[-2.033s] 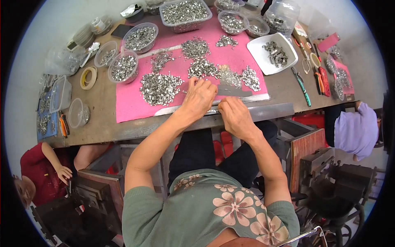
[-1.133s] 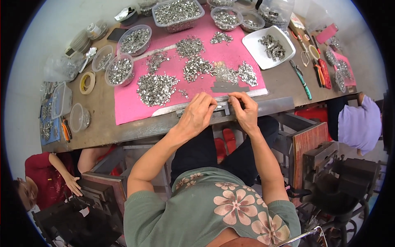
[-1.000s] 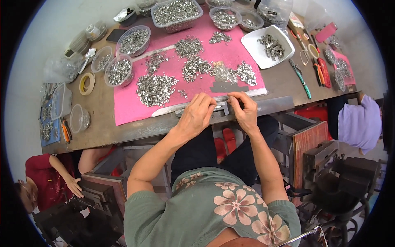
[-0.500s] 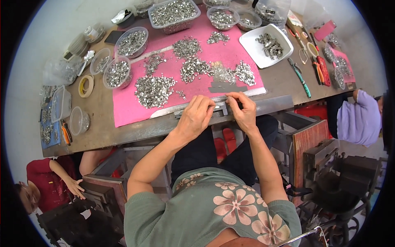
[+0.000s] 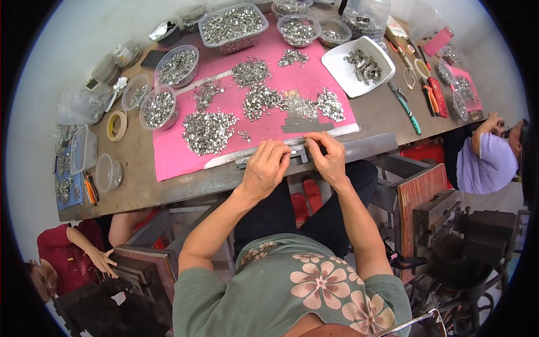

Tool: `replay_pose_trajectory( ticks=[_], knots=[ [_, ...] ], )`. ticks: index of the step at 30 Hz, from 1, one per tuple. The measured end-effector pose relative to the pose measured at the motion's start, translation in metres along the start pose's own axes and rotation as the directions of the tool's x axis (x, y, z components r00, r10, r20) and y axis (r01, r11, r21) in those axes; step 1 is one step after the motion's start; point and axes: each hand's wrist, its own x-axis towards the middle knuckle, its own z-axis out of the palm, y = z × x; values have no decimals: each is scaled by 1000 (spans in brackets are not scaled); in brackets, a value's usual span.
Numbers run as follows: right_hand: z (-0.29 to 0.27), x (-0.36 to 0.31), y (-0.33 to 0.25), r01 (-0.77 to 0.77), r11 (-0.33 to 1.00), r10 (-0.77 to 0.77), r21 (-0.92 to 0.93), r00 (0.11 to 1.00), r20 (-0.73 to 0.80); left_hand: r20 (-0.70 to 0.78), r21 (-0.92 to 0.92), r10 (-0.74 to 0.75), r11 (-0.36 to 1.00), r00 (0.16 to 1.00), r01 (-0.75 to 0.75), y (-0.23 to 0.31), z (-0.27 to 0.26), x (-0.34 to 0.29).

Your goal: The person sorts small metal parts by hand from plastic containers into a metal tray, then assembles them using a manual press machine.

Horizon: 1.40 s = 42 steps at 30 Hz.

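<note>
At the table's front edge, both my hands work over a small grey metal fixture (image 5: pixel 304 155). My left hand (image 5: pixel 265 168) is closed, thumb and fingers pinched together at the fixture's left part. A bright bit of metal (image 5: pixel 294 151) shows by those fingertips; whether they grip it I cannot tell. On the other side, my right hand (image 5: pixel 329 159) has thumb and forefinger bent together above the fixture's right end, and what they hold is hidden. Just beyond lie dark grey flat strips (image 5: pixel 306 126), a row of thin silvery pins (image 5: pixel 301 106) and a heap of shiny metal pieces (image 5: pixel 330 105).
More heaps of small metal parts (image 5: pixel 209 132) cover the pink mat (image 5: pixel 168 160). Filled plastic tubs (image 5: pixel 234 44) and a white tray (image 5: pixel 331 63) stand behind. Tape (image 5: pixel 117 125) and pliers (image 5: pixel 90 188) lie left, a teal-handled tool (image 5: pixel 413 121) right. Co-workers sit on both sides.
My view has shifted slightly. Both hands stay at the fixture, their fingers moving only a little. The co-worker at right has raised a hand toward the head.
</note>
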Motion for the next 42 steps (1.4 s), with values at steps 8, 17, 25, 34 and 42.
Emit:
replay_pose_trajectory(
  ticks=[8,17,25,34,42],
  knots=[
    [2,0,0,41,999,-40,24,998,-39,38,-84,-124,988,992,127,2,-7,-2],
    [3,-1,3,60,997,-57,45,997,-60,20,-51,-107,993,994,108,4,-4,-1],
    [3,0,3,95,995,-93,28,993,-66,13,59,-40,997,999,40,6,0,-1],
    [-5,11,0,181,973,-188,-142,982,-31,21,82,-16,997,1000,15,7,0,2],
    [-4,48,2,245,890,-202,-384,968,151,9,78,60,995,998,-61,-3,-5,-4]
  ],
)
